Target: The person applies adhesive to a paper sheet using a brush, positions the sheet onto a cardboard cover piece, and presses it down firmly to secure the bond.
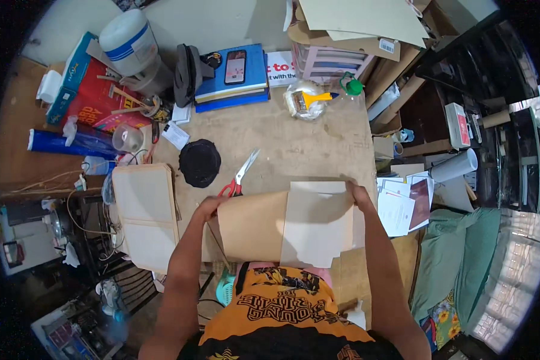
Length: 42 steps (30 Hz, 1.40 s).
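Note:
A sheet of brown kraft paper (253,225) spans the near edge of the table, bowed upward on its left side. A pale grey-white board (318,222) lies over its right part. My left hand (210,207) is closed on the brown paper's left edge, fingers partly hidden. At the far right corner, my right hand (360,196) grips the pale board. Just beyond my left hand lie scissors (241,174) with red handles, blades spread slightly and pointing away. A round black piece (200,163), perhaps cloth or plastic, rests left of the scissors.
Stacked pale boards with brown borders (145,210) sit at left. A yellow-handled brush (313,99) lies across a plastic-covered tub (297,111) at the back right. Behind are blue books (231,81) with a phone (236,66) on top. Loose papers (396,207) lie beyond the right edge.

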Each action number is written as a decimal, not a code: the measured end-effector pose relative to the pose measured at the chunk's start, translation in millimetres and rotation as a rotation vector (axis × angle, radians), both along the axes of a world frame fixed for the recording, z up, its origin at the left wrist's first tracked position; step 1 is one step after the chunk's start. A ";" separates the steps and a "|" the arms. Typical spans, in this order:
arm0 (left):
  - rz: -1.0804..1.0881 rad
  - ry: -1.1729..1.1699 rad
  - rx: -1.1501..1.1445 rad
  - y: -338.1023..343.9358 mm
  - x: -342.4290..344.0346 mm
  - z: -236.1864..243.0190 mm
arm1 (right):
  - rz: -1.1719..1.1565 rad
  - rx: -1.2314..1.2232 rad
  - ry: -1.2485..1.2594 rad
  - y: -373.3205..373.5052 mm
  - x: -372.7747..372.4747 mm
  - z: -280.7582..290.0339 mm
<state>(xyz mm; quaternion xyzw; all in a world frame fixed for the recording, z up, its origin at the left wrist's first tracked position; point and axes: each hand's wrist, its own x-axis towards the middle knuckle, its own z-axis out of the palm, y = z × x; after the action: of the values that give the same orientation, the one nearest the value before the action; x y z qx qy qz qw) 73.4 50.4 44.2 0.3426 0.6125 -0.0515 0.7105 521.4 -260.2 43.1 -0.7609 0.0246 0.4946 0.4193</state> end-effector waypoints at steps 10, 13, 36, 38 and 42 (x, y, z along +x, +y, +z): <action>-0.173 -0.062 0.607 -13.0 51.3 -8.3 | -0.029 0.475 -0.210 -7.1 22.0 -17.3; -0.184 -0.082 1.055 -16.5 52.0 -7.9 | -0.104 0.484 -0.099 13.5 37.3 -20.1; -0.353 0.301 1.463 68.4 96.6 4.4 | 0.341 -0.488 -0.884 -37.0 -147.6 27.5; -0.192 0.311 0.901 -4.5 62.5 12.6 | 0.300 -0.538 -0.805 -46.5 -157.1 31.0; -0.248 0.066 0.393 -117.3 -3.7 10.9 | 0.266 -0.473 -0.885 -59.6 -161.3 7.0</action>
<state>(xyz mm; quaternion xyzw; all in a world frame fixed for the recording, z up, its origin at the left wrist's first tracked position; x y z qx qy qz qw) 69.7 -66.9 55.1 0.5452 0.5868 -0.0291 0.5979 360.1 -319.7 50.1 -0.9678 -0.1408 0.1552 0.1397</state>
